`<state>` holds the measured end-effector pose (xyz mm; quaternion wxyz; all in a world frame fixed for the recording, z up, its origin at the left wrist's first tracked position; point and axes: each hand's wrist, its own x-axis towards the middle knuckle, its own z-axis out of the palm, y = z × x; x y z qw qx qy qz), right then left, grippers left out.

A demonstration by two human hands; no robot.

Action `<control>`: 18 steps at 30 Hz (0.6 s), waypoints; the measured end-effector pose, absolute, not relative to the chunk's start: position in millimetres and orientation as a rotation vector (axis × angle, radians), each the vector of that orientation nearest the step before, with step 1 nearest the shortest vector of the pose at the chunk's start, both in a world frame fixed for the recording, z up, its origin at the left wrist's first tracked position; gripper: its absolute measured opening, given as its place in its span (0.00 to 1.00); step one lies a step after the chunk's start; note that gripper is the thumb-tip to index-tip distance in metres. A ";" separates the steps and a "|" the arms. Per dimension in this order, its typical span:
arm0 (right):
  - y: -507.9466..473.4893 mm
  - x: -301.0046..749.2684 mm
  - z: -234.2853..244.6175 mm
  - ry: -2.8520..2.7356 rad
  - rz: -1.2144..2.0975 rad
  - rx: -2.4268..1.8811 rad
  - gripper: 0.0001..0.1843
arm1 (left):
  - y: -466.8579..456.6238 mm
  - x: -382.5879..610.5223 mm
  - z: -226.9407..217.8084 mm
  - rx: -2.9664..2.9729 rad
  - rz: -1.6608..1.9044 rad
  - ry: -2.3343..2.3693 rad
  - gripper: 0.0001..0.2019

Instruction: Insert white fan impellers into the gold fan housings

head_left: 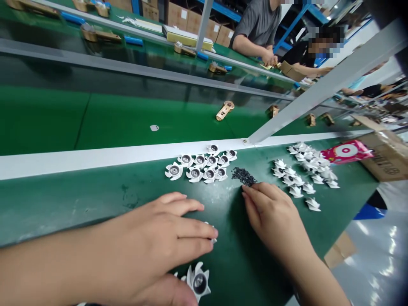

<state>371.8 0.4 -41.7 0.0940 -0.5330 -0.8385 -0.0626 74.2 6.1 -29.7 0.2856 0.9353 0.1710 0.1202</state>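
My left hand (168,242) lies palm down with its fingers spread above the green worktop. Close by its thumb is a white fan wheel (199,282), hub up, and a sliver of another white piece shows past the fingertips. More may be hidden under the palm. My right hand (274,212) pinches with thumb and forefinger at the near edge of a heap of tiny black parts (242,175); what sits between the fingertips is too small to tell. Beyond the hands, several white fan wheels (200,160) stand hub up in a close cluster.
To the right lie more white fan wheels (310,161), a pink packet (347,151) and a cardboard box (387,155). A slanted metal post (318,85) rises from the worktop's white edge. Behind runs a green conveyor (121,119) carrying gold-coloured housings (225,110). Co-workers (258,32) sit across it.
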 end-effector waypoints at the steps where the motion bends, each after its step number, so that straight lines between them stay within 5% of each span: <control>1: -3.2 370.0 -41.6 -2.497 -0.183 -1.571 0.14 | 8.4 70.9 -29.9 2.494 0.350 0.470 0.25; 4: -12.0 367.8 -42.7 -2.490 -0.221 -1.594 0.16 | 12.5 60.2 -35.5 2.435 0.465 0.510 0.23; 8: -17.8 373.5 -51.1 -2.489 -0.393 -1.765 0.31 | 9.6 56.0 -49.3 2.313 0.578 0.586 0.21; 18: -35.2 379.8 -61.5 -2.553 -0.153 -1.819 0.43 | 10.6 61.0 -57.4 2.318 0.620 0.589 0.15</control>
